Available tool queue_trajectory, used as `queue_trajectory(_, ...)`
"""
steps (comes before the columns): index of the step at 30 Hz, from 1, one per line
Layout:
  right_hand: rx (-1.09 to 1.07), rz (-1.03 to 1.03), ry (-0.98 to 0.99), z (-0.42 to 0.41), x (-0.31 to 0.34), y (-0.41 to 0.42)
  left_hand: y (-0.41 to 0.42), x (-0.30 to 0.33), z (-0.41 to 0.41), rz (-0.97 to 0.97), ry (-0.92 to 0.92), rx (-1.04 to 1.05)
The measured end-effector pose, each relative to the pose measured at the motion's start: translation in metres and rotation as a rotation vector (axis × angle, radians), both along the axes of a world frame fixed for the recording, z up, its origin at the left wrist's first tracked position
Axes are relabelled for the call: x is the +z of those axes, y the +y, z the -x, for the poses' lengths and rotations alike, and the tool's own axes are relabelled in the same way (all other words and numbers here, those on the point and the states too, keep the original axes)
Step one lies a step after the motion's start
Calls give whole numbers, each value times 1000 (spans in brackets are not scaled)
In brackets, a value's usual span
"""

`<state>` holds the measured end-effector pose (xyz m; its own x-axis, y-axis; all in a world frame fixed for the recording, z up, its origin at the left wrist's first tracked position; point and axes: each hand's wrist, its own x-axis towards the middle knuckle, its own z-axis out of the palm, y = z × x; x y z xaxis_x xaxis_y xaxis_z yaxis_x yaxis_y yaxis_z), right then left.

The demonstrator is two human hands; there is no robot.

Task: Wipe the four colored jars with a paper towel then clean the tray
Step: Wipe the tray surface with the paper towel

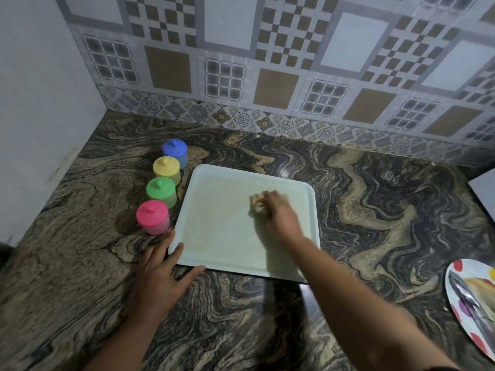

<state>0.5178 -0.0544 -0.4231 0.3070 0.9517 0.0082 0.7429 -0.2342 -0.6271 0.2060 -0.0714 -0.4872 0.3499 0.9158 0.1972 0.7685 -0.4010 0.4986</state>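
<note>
A pale white tray lies flat on the marbled counter. My right hand holds a crumpled paper towel against the tray's floor, right of its middle; the hand is blurred. My left hand rests with spread fingers at the tray's near left corner, fingertips touching its rim. Left of the tray stands a row of lidded jars: pink nearest, then green, yellow and blue farthest.
A spotted plate with metal cutlery and something yellowish sits at the right edge of the counter. A grey flat object shows at the far right. Tiled wall runs behind, a plain wall on the left.
</note>
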Motion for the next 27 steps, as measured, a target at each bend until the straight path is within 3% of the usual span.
queue_trajectory(6,514,100,101,87,-5,-58,1,2,2,-24,-13,-8)
queue_trajectory(8,468,128,292,64,9,-43,0,2,2,-20,-28,-1)
queue_trajectory(10,258,44,364,22,18,-12,1,1,1,-14,-25,5)
queue_trajectory(13,-82,24,99,-22,22,22,0,2,-1,-5,-18,12)
queue_trajectory(15,-87,58,-22,-4,9,31,0,4,-1,-11,-23,24)
queue_trajectory(17,90,9,-25,43,-5,24,0,5,-1,-28,-43,28)
queue_trajectory(19,399,-56,-56,88,-14,1,1,6,-1,-12,-60,36)
queue_trajectory(21,669,-28,-32,99,-1,-12,-1,8,-1,18,-82,49)
queue_trajectory(22,699,33,-8,90,7,-5,-2,9,0,29,-93,57)
queue_trajectory(27,298,40,-73,45,26,78,-2,13,0,105,-134,110)
